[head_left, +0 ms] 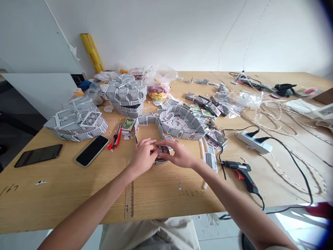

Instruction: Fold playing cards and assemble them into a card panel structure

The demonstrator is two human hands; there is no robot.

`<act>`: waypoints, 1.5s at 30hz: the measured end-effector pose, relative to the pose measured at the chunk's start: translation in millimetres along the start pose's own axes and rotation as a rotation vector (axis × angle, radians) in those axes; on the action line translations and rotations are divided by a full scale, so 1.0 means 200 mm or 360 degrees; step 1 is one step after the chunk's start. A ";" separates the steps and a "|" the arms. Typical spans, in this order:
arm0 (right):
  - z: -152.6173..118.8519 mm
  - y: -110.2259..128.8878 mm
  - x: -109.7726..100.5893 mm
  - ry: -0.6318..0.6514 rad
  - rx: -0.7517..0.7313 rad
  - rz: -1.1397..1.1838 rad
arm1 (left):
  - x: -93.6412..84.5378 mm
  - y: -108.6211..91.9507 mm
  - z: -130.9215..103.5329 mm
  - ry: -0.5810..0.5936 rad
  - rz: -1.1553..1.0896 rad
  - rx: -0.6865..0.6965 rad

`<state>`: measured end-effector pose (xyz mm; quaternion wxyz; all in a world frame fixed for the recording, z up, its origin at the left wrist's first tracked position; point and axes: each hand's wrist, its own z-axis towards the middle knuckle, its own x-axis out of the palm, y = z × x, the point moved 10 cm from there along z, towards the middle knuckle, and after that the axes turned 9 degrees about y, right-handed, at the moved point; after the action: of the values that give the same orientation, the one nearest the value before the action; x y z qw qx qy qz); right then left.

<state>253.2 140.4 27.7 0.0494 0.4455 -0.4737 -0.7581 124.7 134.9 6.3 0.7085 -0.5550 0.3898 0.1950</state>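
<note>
My left hand [144, 154] and my right hand [179, 152] meet near the table's front middle, fingers bent around a dark-backed playing card [163, 150]. Whether it is one card or a small stack, I cannot tell. Just beyond, a standing wall of joined cards [148, 120] forms an outline, its near part covered by my hands. Touching its right side is an open tray shaped from folded cards [182, 133], with loose cards inside. A clear ruler [129, 198] lies on the table below my left wrist.
Two phones [92, 150] and a red utility knife [115, 137] lie left. Card-built boxes [78, 119] stand behind them. On the right are a glue gun [241, 172], a white power strip [254, 142], and tangled cords [281, 121]. Card packs [208, 104] are scattered at the back.
</note>
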 end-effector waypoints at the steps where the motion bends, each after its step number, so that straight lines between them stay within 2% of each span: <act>1: 0.03 -0.02 -0.01 0.0044 0.0010 0.0102 | 0.00 0.00 0.00 -0.0011 0.0014 0.0000; 4: 0.10 -0.05 -0.03 0.0151 0.0002 0.0258 | 0.00 0.00 -0.01 -0.0038 0.0064 0.0027; 8: 0.17 -0.10 0.01 0.0255 0.0036 0.0128 | 0.01 -0.01 -0.02 -0.0022 0.0173 0.0010; 11: 0.19 -0.12 0.03 0.0240 0.0031 0.0162 | 0.02 -0.03 -0.03 0.0013 0.0285 -0.0020; 16: 0.20 -0.16 0.04 0.0244 0.0007 0.0422 | 0.02 -0.08 -0.05 0.0012 0.0439 -0.0031; 22: 0.21 -0.18 0.04 0.0248 0.0030 0.0480 | 0.04 -0.09 -0.05 0.0099 0.0338 -0.0036; 25: 0.20 -0.17 0.03 0.0223 0.0005 0.0445 | 0.02 -0.10 -0.05 0.0065 0.0334 -0.0025; 27: 0.20 -0.15 0.02 0.0208 -0.0011 0.0380 | -0.01 -0.11 -0.06 0.0026 0.0321 0.0010; 30: 0.19 -0.10 0.00 0.0171 -0.0014 0.0191 | -0.06 -0.09 -0.09 0.0074 0.0158 0.0080; 34: 0.17 0.02 -0.07 -0.0068 -0.0041 -0.0153 | -0.16 -0.02 -0.15 0.0075 -0.0092 0.0165; 37: 0.17 0.10 -0.10 -0.0197 0.0027 -0.0352 | -0.22 0.05 -0.18 -0.0034 -0.0010 0.0167; 41: 0.21 0.13 -0.03 -0.0020 0.0186 -0.0616 | -0.20 0.10 -0.21 -0.0093 0.0115 0.0218; 45: 0.25 0.12 0.06 0.0196 0.0347 -0.0748 | -0.18 0.13 -0.21 -0.0127 0.0010 0.0241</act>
<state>202.8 155.3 46.3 -0.1476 0.5912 -0.4323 -0.6647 69.5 109.1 14.7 0.7628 -0.4904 0.3765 0.1892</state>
